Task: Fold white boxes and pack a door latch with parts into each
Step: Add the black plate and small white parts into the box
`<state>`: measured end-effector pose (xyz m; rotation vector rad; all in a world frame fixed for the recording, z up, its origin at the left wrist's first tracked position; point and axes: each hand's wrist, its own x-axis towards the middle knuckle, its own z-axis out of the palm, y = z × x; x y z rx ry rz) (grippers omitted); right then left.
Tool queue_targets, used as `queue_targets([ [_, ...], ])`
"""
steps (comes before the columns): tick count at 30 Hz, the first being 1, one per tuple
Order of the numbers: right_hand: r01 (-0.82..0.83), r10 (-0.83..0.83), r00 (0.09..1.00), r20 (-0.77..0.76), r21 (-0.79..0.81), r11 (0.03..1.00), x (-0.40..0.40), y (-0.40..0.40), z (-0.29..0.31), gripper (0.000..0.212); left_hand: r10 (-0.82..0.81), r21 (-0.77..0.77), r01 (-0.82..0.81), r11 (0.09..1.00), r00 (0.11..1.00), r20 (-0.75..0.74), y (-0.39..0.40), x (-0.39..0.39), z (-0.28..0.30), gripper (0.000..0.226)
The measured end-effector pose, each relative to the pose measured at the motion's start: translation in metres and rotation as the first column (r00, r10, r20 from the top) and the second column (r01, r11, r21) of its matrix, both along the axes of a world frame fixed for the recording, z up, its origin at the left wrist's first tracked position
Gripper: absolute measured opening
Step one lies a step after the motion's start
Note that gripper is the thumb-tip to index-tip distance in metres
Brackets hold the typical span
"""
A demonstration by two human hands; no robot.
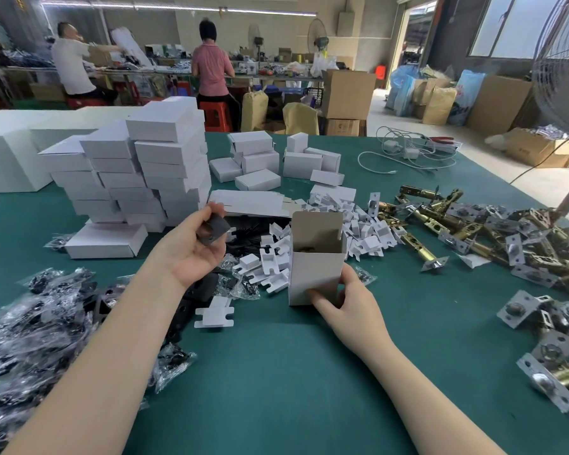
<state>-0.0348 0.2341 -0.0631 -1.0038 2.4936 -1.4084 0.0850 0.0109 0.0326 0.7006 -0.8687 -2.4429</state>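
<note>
A white box [312,264] stands upright on the green table [293,372], its top flap open and a brass latch just visible inside. My right hand [345,300] grips its lower right side. My left hand [194,247] is raised to the left of the box and pinches a dark flat plate [216,228]. Brass door latches [447,224] lie piled to the right. White card inserts [309,244] are heaped behind the box. Bags of black parts [30,323] cover the left front.
A tall stack of closed white boxes [135,172] stands at the back left, with loose ones [276,159] behind. White cables [408,152] lie far right. A fan [565,70] stands at the right edge. Two people work at a far bench.
</note>
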Motion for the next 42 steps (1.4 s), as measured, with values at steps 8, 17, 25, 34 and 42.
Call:
queue_targets([
  [8,0.010,-0.010,1.000,0.008,0.002,1.000,0.000,-0.001,0.000,0.038,-0.059,-0.130,0.036,0.991,0.982,-0.180,0.034,0.001,0.023,0.027],
  [17,0.024,-0.024,1.000,0.007,0.002,1.000,-0.001,-0.002,-0.003,0.043,-0.045,-0.893,0.143,-0.426,0.983,0.179,0.073,-0.046,0.051,0.029],
  [25,0.014,-0.014,1.000,0.013,-0.012,1.000,-0.007,-0.005,-0.007,0.037,0.101,-0.764,0.410,-0.499,0.902,0.419,0.070,-0.063,0.056,0.019],
  [34,0.008,-0.008,1.000,0.010,-0.005,1.000,-0.007,-0.005,-0.008,0.034,0.087,-0.756,0.459,-0.466,0.875,0.477,0.065,-0.065,0.053,0.016],
  [42,0.012,-0.012,1.000,0.016,-0.001,1.000,-0.007,-0.004,-0.007,0.035,0.099,-0.698,0.498,-0.515,0.843,0.529,0.068,-0.067,0.048,0.016],
])
